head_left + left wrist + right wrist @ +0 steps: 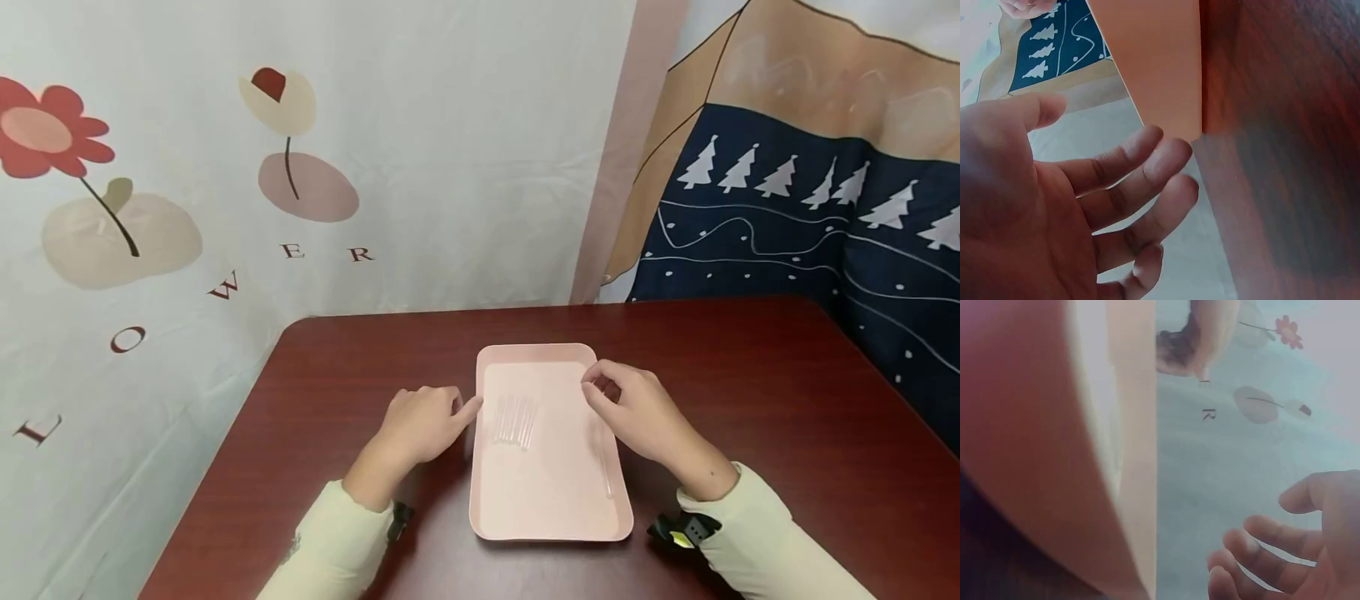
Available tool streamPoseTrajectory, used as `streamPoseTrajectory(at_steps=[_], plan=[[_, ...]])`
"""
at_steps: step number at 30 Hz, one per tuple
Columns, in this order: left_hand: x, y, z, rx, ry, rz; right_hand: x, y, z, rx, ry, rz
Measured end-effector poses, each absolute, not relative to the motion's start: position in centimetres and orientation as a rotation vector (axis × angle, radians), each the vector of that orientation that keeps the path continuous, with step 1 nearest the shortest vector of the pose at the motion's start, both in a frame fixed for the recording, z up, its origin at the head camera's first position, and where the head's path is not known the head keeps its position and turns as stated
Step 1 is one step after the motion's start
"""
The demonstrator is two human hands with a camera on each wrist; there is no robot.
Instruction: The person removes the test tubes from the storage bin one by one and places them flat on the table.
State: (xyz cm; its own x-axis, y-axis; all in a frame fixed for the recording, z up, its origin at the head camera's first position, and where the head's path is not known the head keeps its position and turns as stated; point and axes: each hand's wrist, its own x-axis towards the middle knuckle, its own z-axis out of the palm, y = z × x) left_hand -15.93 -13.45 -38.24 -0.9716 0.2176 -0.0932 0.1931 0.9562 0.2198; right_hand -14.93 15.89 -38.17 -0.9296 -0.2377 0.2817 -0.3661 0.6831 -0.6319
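Now | left hand [420, 423] fingers relaxed at tray [551, 517] edge | right hand [637, 408] fingers loose | clear tubes [516, 419] faint

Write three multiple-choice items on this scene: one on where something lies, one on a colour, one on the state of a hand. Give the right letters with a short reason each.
1. Where does the cluster of clear tubes lie?
A. On the bare table
B. In the tray, toward its left side
C. In the left hand

2. What colour is the tray?
A. Pale pink
B. Dark blue
C. Green

3. What is the left hand doing?
A. Gripping a tube
B. Balled into a fist over the tray
C. Resting on the table beside the tray's left rim, holding nothing

Answers:
1 B: the head view shows the tubes inside the tray, nearer the left rim.
2 A: the tray is pale pink against the dark red-brown table.
3 C: the left wrist view shows relaxed, empty fingers, and the head view places the hand next to the rim.
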Motion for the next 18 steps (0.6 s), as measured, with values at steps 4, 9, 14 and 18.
streamPoseTrajectory(at_steps=[4,9,14,18], plan=[[-15.8,-13.2,-38.8,0.340,2.970,0.360,-14.9,15.2,-37.9,0.554,-2.772,1.127],[-15.8,-13.1,-39.0,0.381,2.937,0.379,-14.9,14.3,-37.8,0.619,-2.835,1.124],[-16.3,-13.1,-39.4,0.444,2.859,0.382,-14.9,14.2,-38.4,0.634,-2.881,1.198],[-16.8,-13.2,-39.7,0.504,2.819,0.445,-15.0,14.3,-38.8,0.661,-2.911,1.253]])
